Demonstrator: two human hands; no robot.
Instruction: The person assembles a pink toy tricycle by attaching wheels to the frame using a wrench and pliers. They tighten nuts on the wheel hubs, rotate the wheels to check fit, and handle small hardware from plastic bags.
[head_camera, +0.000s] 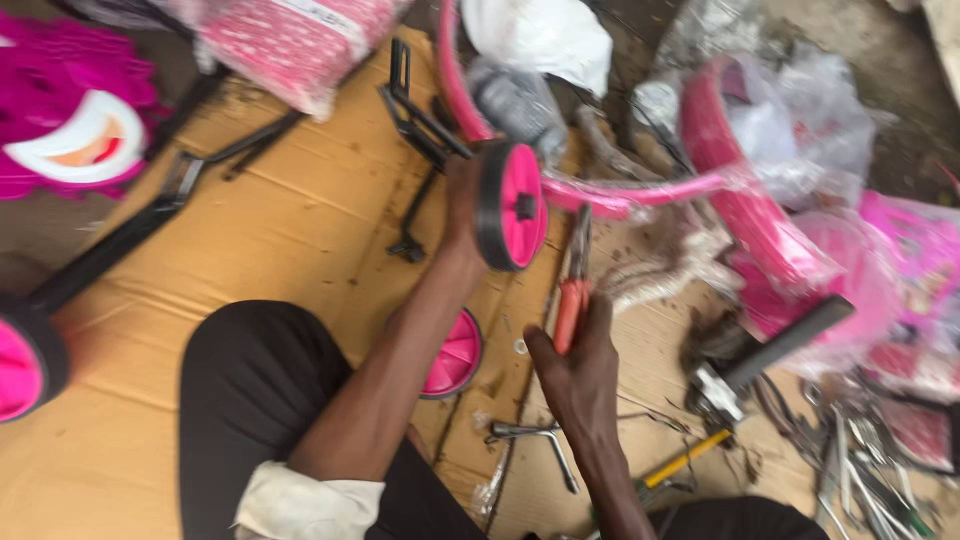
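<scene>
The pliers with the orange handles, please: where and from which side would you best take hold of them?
By the orange handles of the pliers, coming from below, nearer the person's body. The handles point that way while the metal jaws reach up toward the pink frame. The right hand already grips there; the left hand is at the small pink wheel.

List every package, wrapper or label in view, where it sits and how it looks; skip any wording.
Pink package: top centre-left, speckled white, under clear film.
White plastic bag: top centre, crumpled.
Clear plastic wrap: upper right, around the pink frame.
Pink-and-white label: far left, rounded white patch on a magenta piece.
Flattened cardboard: brown sheet under everything.
</scene>
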